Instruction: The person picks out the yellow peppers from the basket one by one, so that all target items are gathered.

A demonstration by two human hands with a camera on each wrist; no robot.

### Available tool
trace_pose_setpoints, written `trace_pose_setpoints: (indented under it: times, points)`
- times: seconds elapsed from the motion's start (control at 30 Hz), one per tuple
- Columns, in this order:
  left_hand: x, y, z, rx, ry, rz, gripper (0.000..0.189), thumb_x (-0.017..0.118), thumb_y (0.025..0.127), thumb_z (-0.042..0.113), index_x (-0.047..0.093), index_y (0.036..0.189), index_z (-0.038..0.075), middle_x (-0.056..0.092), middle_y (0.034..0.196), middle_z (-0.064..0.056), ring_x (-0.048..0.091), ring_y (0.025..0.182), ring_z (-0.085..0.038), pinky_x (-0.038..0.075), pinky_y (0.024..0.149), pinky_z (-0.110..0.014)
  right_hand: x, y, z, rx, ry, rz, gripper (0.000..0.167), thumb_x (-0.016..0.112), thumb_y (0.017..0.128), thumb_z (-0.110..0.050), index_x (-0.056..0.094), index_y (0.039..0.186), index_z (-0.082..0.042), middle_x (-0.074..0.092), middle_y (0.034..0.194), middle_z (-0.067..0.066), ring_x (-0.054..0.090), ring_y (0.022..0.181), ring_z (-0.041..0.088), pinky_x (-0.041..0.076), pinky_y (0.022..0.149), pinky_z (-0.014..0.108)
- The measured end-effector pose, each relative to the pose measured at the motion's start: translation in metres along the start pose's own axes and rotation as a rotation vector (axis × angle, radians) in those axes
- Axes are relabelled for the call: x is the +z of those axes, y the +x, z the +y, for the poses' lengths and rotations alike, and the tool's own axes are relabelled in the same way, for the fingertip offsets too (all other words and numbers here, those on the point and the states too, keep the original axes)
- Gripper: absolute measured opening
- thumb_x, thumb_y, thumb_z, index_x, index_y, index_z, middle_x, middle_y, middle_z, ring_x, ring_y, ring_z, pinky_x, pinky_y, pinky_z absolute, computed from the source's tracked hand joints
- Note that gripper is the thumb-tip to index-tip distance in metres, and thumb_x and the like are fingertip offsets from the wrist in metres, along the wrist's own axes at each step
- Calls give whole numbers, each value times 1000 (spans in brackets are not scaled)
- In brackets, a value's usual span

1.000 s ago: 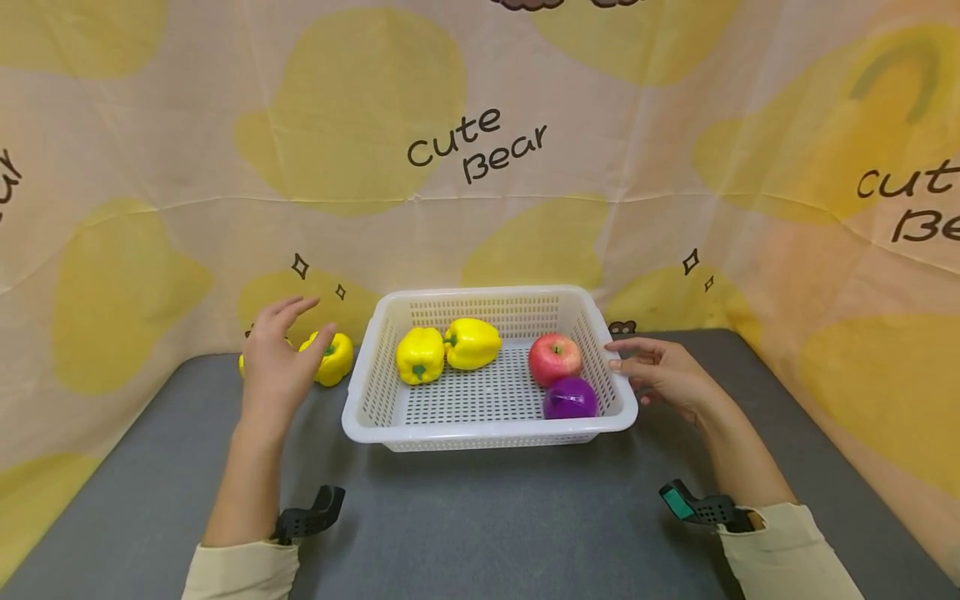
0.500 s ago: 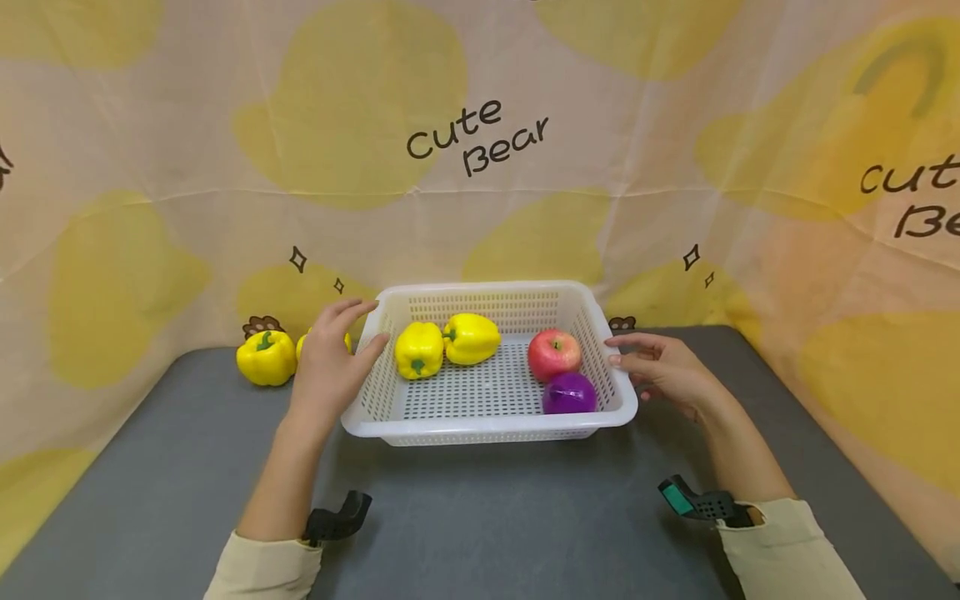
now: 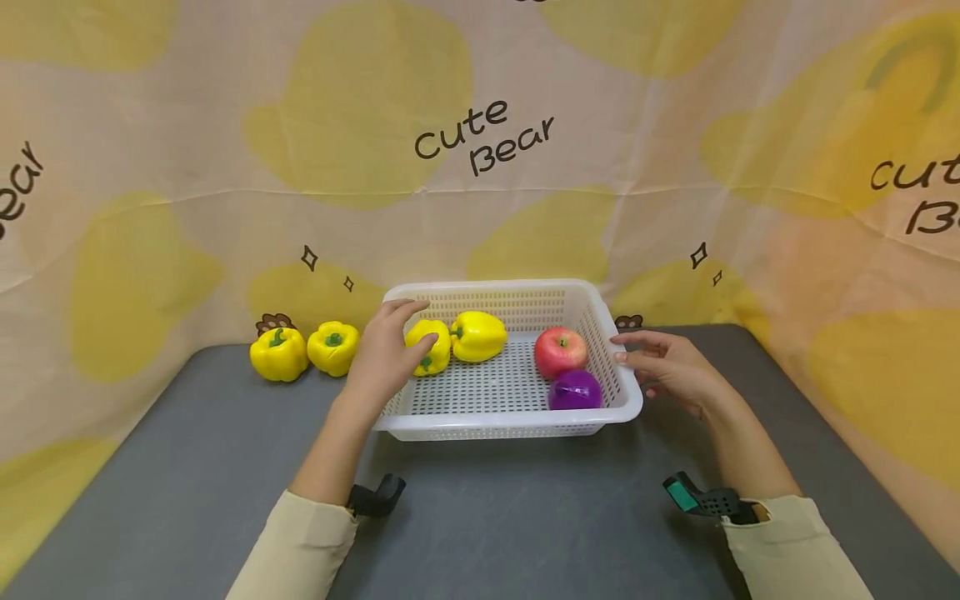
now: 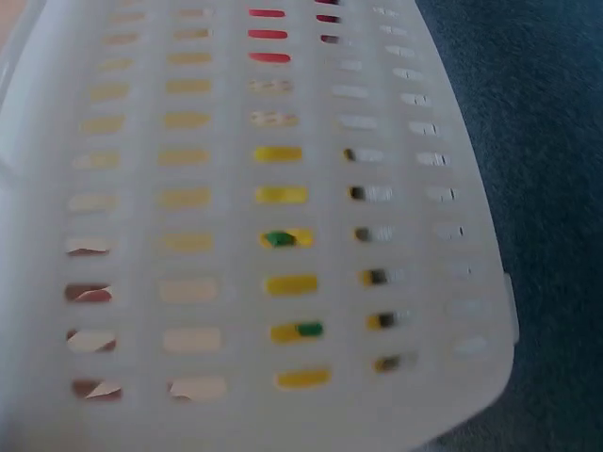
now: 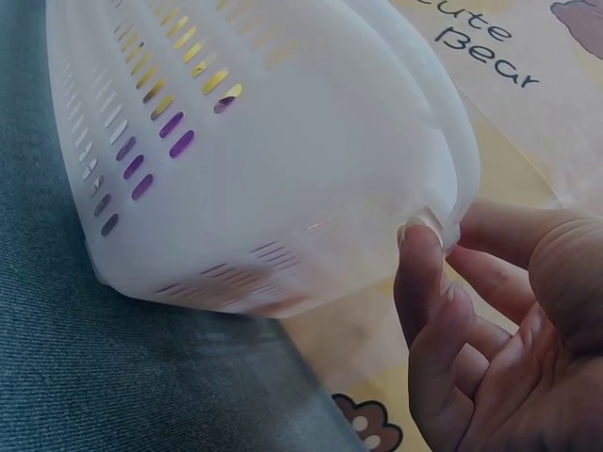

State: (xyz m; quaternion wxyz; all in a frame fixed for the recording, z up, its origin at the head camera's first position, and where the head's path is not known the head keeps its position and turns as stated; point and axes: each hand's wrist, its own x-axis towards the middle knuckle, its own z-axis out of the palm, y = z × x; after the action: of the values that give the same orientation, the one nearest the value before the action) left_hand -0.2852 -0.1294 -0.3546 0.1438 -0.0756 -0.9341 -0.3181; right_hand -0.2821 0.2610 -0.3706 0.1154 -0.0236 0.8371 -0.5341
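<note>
A white plastic basket [image 3: 495, 421] with slotted walls stands before me. Inside, at its left, lie two yellow bell peppers [image 3: 480, 337]; a red apple [image 3: 561, 352] and a purple ball-shaped thing [image 3: 576, 390] sit at its right. My left hand [image 3: 386, 350], fingers parted and nothing between them, is over the basket's left end and partly covers the nearer pepper. The basket's slotted outer wall [image 4: 226, 217] fills the left wrist view. At the right end, my right hand [image 3: 671, 367] pinches the rim, its fingertips [image 5: 419, 240] right at the edge.
Two more yellow bell peppers [image 3: 279, 355] rest side by side on the dark grey table [image 3: 525, 517], left of the basket. A printed cloth [image 3: 637, 125] hangs close behind the table's back edge.
My left hand has moved right, from in front of the two peppers on the table to over the basket's left end. The right hand keeps its grip on the rim.
</note>
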Motion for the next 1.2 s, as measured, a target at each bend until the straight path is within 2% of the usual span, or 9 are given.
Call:
trace_pose_setpoints:
  times: [0.17,0.3,0.4,0.53,0.7,0.83,1.2]
  points:
    - [8,9,4,-22,2,-45,55,73,93,20,55,144,11,49,150,-17,51,137,-37,44,114,-52,-1,0,0,-3,1,0,59,69,96,-35,52,144,-5,73,109,1,71,83,14,55,63,30]
    - [15,15,2,-54,10,-80,56,72,93,20,53,146,12,48,150,-17,50,137,-36,44,114,-52,0,1,1,-12,-12,4,59,69,96,-36,52,144,-6,72,115,7,71,84,14,54,62,30]
    - [19,17,-1,-89,10,-122,61,71,93,20,49,149,13,48,150,-18,50,137,-36,44,114,-53,-1,1,3,-16,-22,5,60,68,96,-37,52,144,-7,72,118,10,71,84,14,55,63,31]
    - [22,18,-4,-119,14,-187,67,72,92,22,43,153,14,46,153,-17,48,140,-36,41,116,-54,0,0,4,-5,-15,5,60,68,96,-37,52,145,-7,73,116,6,71,83,13,54,63,31]
    - [26,20,-7,-106,66,-258,69,73,91,24,44,152,12,43,156,-16,41,146,-37,35,120,-55,0,0,2,-7,-12,4,59,69,95,-37,52,145,-8,73,117,6,71,83,13,54,62,30]
    - [28,22,-9,-65,127,-314,71,74,90,26,44,152,10,42,157,-17,40,146,-37,32,122,-53,-1,1,-1,-13,-17,13,60,69,95,-38,53,144,-9,73,114,5,70,82,13,54,61,30]
    - [27,17,-6,-68,226,-319,67,76,86,26,51,148,14,49,149,-14,48,130,-36,41,115,-53,0,1,1,-15,-17,0,60,69,95,-38,52,144,-6,74,110,1,71,81,13,54,61,30]
